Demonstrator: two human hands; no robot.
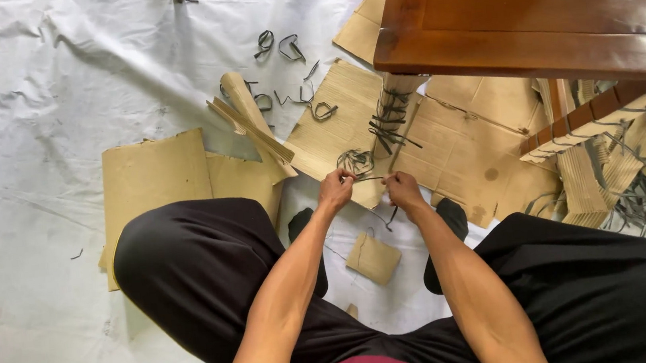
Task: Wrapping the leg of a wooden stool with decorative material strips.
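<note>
The left hand (pixel 334 191) and right hand (pixel 402 191) each pinch, fingers closed, an end of a thin dark plastic strap (pixel 369 178) above flattened brown cardboard (pixel 348 119) on the white floor sheet (pixel 19 101).

Glossy varnished wooden table top (pixel 545 14), matt brown corrugated cardboard sheets (pixel 150 175), a crinkled white plastic floor sheet (pixel 12 118), dark flat plastic packing straps (pixel 389 122), and matt black cloth trousers (pixel 196 267).

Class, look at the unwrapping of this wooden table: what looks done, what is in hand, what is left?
Done: loose cardboard sheets and cut black straps lie on the white sheet.
In hand: left hand and right hand pull a thin strap taut.
Left: the table leg and rail remain wrapped.
</note>
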